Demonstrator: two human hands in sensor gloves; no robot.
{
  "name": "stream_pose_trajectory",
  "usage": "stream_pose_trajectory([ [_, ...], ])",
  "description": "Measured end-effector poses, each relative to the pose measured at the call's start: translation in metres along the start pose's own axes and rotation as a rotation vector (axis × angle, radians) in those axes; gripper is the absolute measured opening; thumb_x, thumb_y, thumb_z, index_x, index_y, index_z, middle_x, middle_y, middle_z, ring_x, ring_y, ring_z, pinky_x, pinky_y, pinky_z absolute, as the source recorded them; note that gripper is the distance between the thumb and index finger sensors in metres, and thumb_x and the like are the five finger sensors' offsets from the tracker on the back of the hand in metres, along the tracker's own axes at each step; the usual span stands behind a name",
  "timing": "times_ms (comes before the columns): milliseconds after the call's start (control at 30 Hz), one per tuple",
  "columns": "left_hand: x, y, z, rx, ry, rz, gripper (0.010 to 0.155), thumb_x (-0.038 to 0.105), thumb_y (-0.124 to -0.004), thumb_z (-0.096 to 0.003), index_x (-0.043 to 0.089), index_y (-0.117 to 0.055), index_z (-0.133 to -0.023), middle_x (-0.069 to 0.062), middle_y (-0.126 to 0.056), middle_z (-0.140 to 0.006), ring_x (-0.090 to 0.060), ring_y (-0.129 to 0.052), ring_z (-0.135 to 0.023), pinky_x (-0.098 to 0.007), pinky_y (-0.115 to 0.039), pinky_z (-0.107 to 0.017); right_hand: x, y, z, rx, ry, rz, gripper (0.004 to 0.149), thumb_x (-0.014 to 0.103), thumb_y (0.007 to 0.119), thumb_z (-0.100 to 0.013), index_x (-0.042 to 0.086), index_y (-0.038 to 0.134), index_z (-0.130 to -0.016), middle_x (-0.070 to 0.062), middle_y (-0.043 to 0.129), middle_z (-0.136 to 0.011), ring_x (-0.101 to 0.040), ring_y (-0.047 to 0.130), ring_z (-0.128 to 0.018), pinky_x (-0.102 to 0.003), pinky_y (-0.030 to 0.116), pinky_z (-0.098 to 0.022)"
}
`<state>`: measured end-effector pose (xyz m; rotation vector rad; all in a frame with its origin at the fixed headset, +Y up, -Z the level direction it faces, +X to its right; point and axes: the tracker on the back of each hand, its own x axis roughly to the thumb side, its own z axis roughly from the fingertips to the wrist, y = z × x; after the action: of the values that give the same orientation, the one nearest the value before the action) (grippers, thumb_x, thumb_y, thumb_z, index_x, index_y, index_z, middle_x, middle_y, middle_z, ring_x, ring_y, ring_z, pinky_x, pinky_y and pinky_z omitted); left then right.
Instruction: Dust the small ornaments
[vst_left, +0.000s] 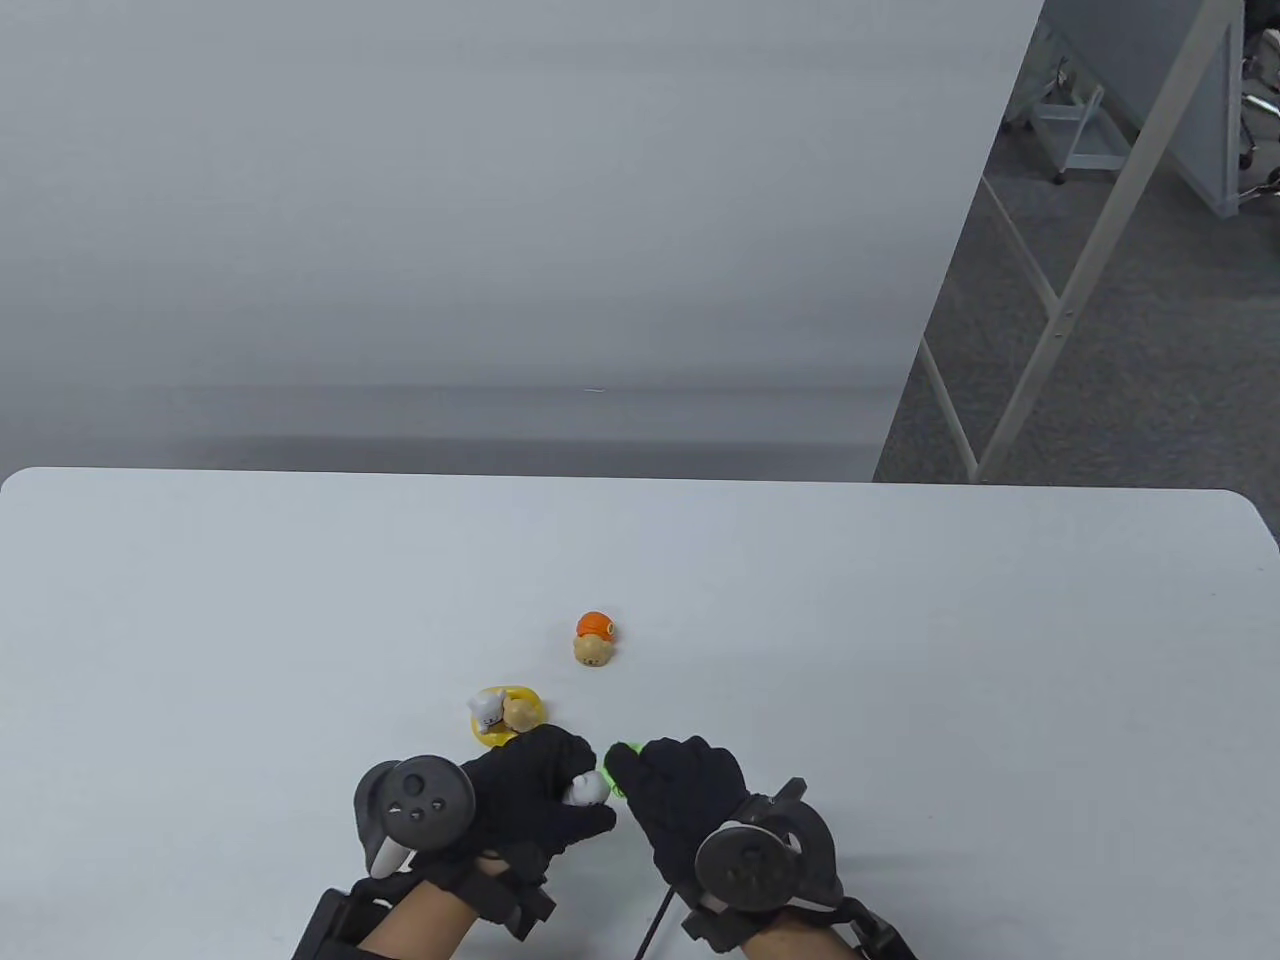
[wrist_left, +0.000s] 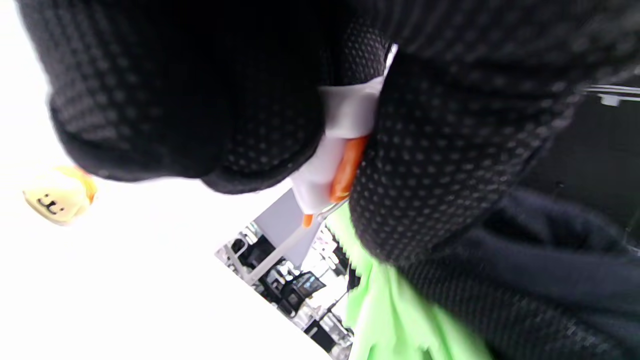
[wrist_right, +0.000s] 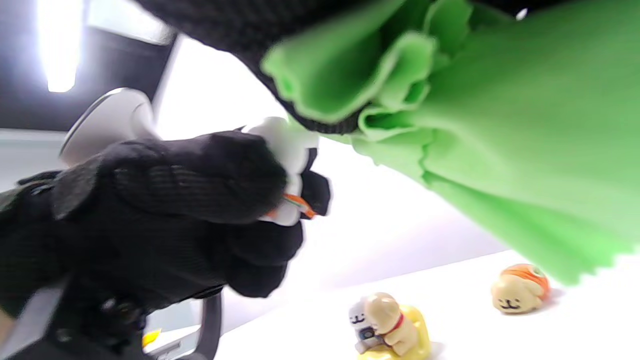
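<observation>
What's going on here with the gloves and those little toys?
A person in black sensor gloves is dusting small ornaments. The left hand grips a small white figurine with orange trim, while the right hand holds a bright green cloth right against it. Two more wait on the white table: a tan puppy figurine with an orange shell and a yellow-based ornament with a tan dog and a white figure, just beyond the left hand.

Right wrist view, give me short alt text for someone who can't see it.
A gloved left hand grips a small white figurine while a green cloth held by the right hand touches it. Below on the white table sit a dog ornament and an orange-capped ornament.
</observation>
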<state>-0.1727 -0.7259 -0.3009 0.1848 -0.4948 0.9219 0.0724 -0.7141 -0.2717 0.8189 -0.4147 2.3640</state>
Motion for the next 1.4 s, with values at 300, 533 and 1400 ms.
stream_pose_trajectory([
  [300, -0.026, 0.012, 0.001, -0.043, 0.287, 0.272, 0.06, 0.037, -0.108, -0.0414, 0.009, -0.091, -0.091, -0.015, -0.098, -0.079, -0.024, -0.107, -0.04, -0.039, -0.1, -0.024, -0.032, -0.008, 0.011, -0.091, 0.186, -0.399, 0.043, 0.012, 0.082, -0.053, 0.003, 0.079, -0.095, -0.04, 0.087, -0.076, -0.049, 0.095, -0.053, -0.072, 0.08, -0.045],
  [533, -0.042, 0.001, 0.005, -0.108, 0.362, 0.562, 0.065, 0.029, -0.104, -0.0443, 0.008, -0.069, -0.095, -0.028, -0.07, -0.1, -0.033, -0.112, -0.059, -0.035, -0.106, -0.035, -0.03, 0.0, 0.013, -0.099, 0.207, -0.418, 0.042, 0.012, 0.082, -0.053, 0.002, 0.081, -0.093, -0.039, 0.09, -0.074, -0.047, 0.098, -0.05, -0.071, 0.084, -0.043],
  [1400, -0.011, -0.009, 0.0, -0.046, 0.15, 0.406, 0.064, 0.04, -0.107, -0.0351, 0.009, -0.081, -0.085, -0.017, -0.098, -0.074, -0.025, -0.122, -0.043, -0.032, -0.112, -0.023, -0.011, 0.004, 0.002, -0.099, 0.16, -0.483, 0.042, 0.009, 0.083, -0.052, -0.002, 0.079, -0.092, -0.041, 0.09, -0.073, -0.047, 0.098, -0.048, -0.071, 0.085, -0.042],
])
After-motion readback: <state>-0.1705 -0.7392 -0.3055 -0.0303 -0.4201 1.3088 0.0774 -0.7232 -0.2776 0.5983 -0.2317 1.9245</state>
